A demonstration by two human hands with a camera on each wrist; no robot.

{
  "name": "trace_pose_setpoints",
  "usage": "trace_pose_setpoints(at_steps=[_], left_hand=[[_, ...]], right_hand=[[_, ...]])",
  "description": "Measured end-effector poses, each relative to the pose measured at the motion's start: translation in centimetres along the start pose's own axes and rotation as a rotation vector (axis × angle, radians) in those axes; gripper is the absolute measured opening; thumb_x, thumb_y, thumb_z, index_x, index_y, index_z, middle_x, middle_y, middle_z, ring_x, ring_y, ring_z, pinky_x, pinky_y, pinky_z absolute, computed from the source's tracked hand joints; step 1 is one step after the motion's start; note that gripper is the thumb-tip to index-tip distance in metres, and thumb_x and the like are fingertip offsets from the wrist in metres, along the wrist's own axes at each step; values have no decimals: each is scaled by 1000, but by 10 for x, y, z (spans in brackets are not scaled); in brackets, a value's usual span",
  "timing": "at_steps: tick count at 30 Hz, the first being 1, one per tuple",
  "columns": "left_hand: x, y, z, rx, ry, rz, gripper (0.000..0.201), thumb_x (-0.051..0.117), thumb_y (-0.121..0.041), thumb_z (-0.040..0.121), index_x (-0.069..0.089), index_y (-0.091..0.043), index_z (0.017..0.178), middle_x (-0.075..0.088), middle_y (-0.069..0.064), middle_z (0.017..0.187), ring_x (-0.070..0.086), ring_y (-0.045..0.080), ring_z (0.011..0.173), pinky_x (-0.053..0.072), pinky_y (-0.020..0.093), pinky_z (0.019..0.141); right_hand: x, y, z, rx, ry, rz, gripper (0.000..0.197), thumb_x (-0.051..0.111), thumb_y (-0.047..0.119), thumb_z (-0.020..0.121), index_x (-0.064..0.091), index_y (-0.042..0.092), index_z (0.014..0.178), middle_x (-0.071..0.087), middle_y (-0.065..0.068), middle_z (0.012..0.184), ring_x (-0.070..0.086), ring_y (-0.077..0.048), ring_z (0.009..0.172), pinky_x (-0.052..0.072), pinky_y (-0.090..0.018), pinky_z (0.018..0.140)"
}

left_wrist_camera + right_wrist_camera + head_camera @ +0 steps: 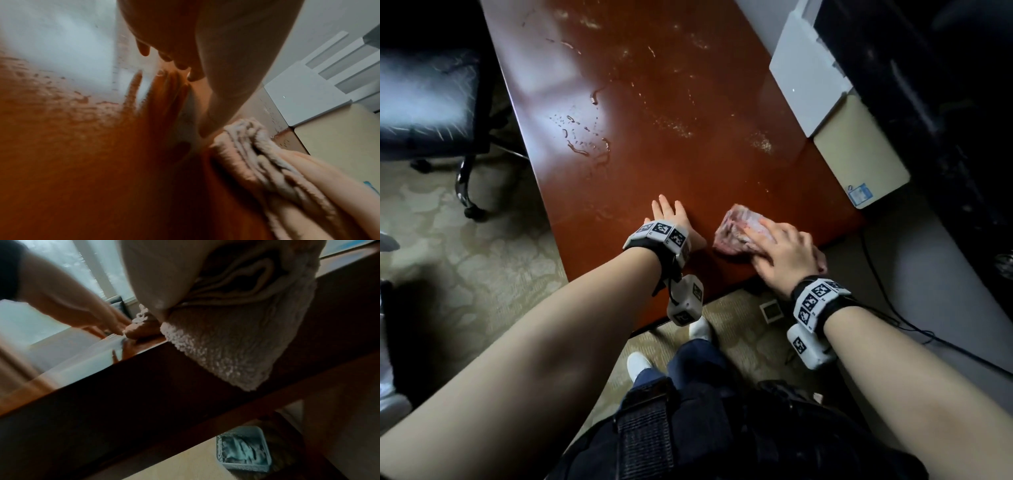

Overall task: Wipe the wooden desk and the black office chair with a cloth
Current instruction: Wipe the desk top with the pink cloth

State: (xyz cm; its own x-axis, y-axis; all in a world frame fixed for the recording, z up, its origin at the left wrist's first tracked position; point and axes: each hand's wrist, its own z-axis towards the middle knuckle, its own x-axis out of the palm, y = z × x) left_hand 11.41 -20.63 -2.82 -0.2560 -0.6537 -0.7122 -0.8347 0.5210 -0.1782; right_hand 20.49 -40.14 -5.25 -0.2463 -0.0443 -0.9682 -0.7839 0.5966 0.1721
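Under my right hand, fingers flat, the cloth presses the desk. Droplets lie toward 11 o'clock, nearer my flat, empty left hand.

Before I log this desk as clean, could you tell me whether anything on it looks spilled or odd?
Yes: water droplets and dried smears lie on the wooden desk, beyond the cloth under the right hand.
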Motion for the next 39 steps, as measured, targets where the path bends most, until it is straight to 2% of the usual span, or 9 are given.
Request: trace_pose_setpoints(at_steps=[4, 8, 12, 17, 26, 28, 33, 37, 39], left_hand=[[-1, -11, 6, 20, -2, 4, 119, 73, -54, 73, -8, -13, 151, -20, 13, 156, -15, 28, 145, 0, 48, 118], [-4, -18, 13, 16, -5, 32, 125, 72, -60, 70, -11, -11, 150, -22, 15, 155, -16, 29, 145, 0, 47, 117], [-7, -16, 21, -16, -52, 31, 128, 75, -56, 69, -12, -6, 149, -22, 17, 155, -17, 30, 144, -2, 45, 119], [-11, -10, 27, -51, -43, 18, 131, 77, -56, 66, -11, -3, 149, -19, 17, 156, -13, 31, 145, -1, 44, 118], [-9, -14, 35, -75, -10, -3, 132, 79, -50, 67, -14, -1, 147, -21, 19, 154, -14, 32, 145, -2, 41, 117], [-9, -14, 33, -69, -14, 7, 131, 78, -49, 68, -14, 0, 147, -21, 20, 154, -14, 32, 145, -2, 41, 117], [-12, -18, 32, -90, -6, 68, 131, 78, -49, 68, -14, 0, 147, -20, 20, 155, -12, 33, 145, -2, 42, 117], [-26, -26, 36, -132, 56, 156, 135, 79, -57, 63, -10, 0, 148, -13, 20, 156, -5, 36, 145, 2, 44, 117], [-34, -27, 37, -122, 98, 228, 137, 76, -63, 62, -9, 2, 148, -11, 23, 155, -2, 38, 145, 4, 46, 117]], right_hand=[[-10, -50, -3, 380, -49, 50, 50, 57, 33, 90, 45, 33, 138, 31, -5, 150, 28, -31, 130, 19, -51, 106], [-20, -79, 10, 619, -88, 77, 48, 52, 36, 93, 43, 30, 140, 29, -11, 148, 28, -35, 130, 17, -54, 110], [-25, -81, 29, 702, -91, 37, 47, 51, 33, 94, 42, 24, 140, 34, -20, 141, 30, -38, 127, 20, -52, 108], [-26, -74, 49, 705, -103, -3, 42, 51, 27, 95, 45, 16, 135, 40, -24, 136, 32, -38, 126, 23, -49, 106], [-32, -54, 78, 578, -105, -77, 40, 56, 23, 88, 50, 14, 127, 47, -24, 129, 37, -39, 121, 27, -46, 103], [-32, -41, 79, 495, -99, -88, 39, 57, 23, 86, 52, 16, 125, 48, -22, 127, 39, -36, 117, 28, -43, 101], [-20, 9, 74, 218, -84, -66, 31, 64, 25, 74, 62, 18, 104, 54, -16, 110, 46, -34, 101, 34, -40, 86], [-18, 8, 59, -47, -43, -27, 47, 72, 23, 64, 67, 22, 110, 59, -15, 103, 53, -37, 88, 41, -42, 76], [-18, -11, 58, -100, -40, -55, 52, 75, 21, 60, 67, 23, 112, 60, -14, 103, 54, -37, 84, 42, -41, 72]])
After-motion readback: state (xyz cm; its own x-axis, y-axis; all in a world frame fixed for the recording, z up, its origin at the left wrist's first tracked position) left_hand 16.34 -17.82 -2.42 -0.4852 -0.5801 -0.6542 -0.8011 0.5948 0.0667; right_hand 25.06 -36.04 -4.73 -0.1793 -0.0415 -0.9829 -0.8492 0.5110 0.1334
